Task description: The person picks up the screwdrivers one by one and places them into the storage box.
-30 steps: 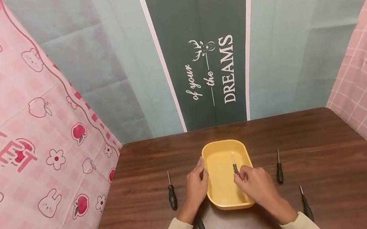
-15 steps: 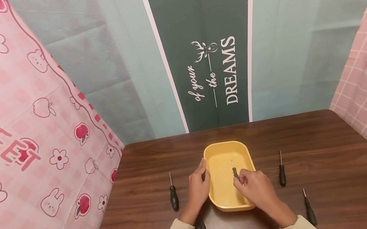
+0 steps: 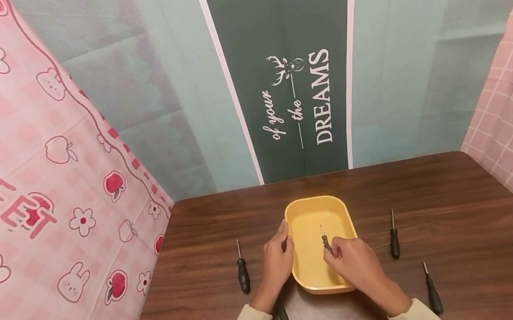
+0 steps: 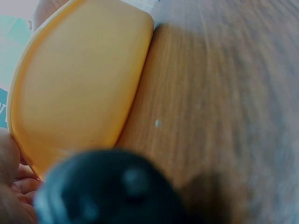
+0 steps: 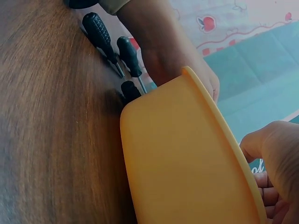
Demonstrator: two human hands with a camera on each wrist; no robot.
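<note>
My right hand (image 3: pixel 355 260) pinches a small screwdriver (image 3: pixel 325 242) by its dark handle, its metal shaft pointing away from me over the yellow container (image 3: pixel 315 275). Most of the handle is hidden by the fingers. At the container's left side, my left hand (image 3: pixel 276 259) holds the wall near the rim, with fingers along the outside. In the left wrist view, curled fingers (image 4: pixel 25 186) show close to the container's corner. The right wrist view has the right hand (image 5: pixel 278 158) bent over the near rim, the screwdriver out of sight there.
A black screwdriver (image 3: pixel 243 275) lies left of the container. Two more, an upper one (image 3: pixel 394 243) and a lower one (image 3: pixel 433 295), lie to the right. A dark handle (image 3: pixel 282 315) shows beside the left wrist. Fabric hangs behind the wooden table (image 3: pixel 214 213).
The screwdriver in my right hand has shifted slightly left over the container, its shaft tilting a little further left. The left hand and container keep their places.
</note>
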